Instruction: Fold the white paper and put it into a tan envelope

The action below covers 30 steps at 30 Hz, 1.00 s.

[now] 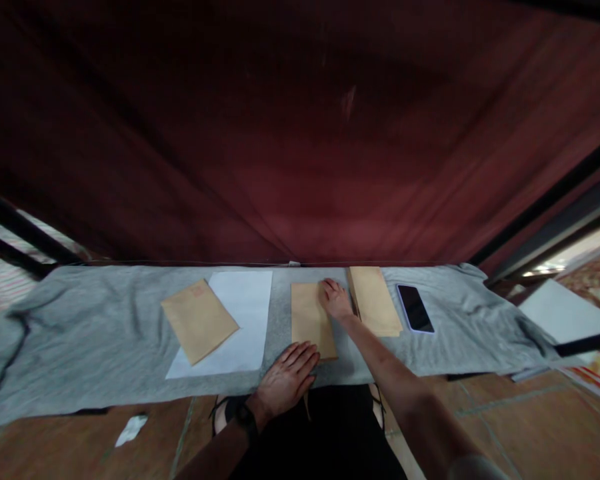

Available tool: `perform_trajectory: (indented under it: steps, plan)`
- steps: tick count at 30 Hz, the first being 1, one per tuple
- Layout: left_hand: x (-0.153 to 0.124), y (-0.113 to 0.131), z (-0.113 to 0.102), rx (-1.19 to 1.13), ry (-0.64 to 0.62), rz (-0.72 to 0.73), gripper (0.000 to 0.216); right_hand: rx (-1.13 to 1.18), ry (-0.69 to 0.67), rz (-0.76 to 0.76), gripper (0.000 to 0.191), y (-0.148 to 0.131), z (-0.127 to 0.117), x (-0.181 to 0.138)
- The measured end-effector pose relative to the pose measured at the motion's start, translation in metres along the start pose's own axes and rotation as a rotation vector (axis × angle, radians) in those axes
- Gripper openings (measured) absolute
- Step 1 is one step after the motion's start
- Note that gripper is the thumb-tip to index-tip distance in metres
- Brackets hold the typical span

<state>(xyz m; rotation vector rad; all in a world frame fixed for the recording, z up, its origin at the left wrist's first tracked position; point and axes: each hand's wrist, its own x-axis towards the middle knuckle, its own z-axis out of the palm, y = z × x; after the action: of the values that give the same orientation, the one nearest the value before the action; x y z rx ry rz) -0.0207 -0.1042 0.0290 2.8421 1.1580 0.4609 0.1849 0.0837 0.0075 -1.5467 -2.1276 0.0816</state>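
Observation:
A brown paper envelope (310, 317) lies upright in front of me on the grey cloth. My left hand (287, 377), with a dark band on its wrist, rests flat with its fingertips at the envelope's lower left corner. My right hand (337, 300) presses on its upper right edge, fingers laid on the paper. Right of that hand is a stack of brown envelopes (375, 300). To the left, another brown envelope (200, 321) with a faint reddish mark lies askew over white paper sheets (247, 333).
A phone (415, 309) in a light purple case lies right of the stack. The grey cloth (105, 333) covers a narrow bench or table. A dark red curtain (300, 167) hangs just behind it. Crumpled white tissue (131, 430) lies on the tiled floor.

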Motion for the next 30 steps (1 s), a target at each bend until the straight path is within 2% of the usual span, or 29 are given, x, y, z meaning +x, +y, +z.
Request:
perform_trajectory:
  steps: [8,16,20,30]
  plan:
    - [-0.001,-0.002,0.002,0.018,0.011,0.037,0.047,-0.074,-0.066,-0.111,0.035,0.006,0.002,-0.009]
    - [0.002,0.0,0.0,-0.004,0.025,0.01,0.041,-0.092,-0.103,-0.172,0.044,0.008,0.001,-0.016]
    - [0.002,0.002,0.001,-0.023,0.024,-0.01,0.04,-0.096,-0.137,-0.192,0.052,0.005,-0.005,-0.038]
    - [0.002,0.002,0.006,-0.072,0.029,-0.025,0.04,0.01,-0.299,-0.409,0.061,-0.009,-0.038,-0.107]
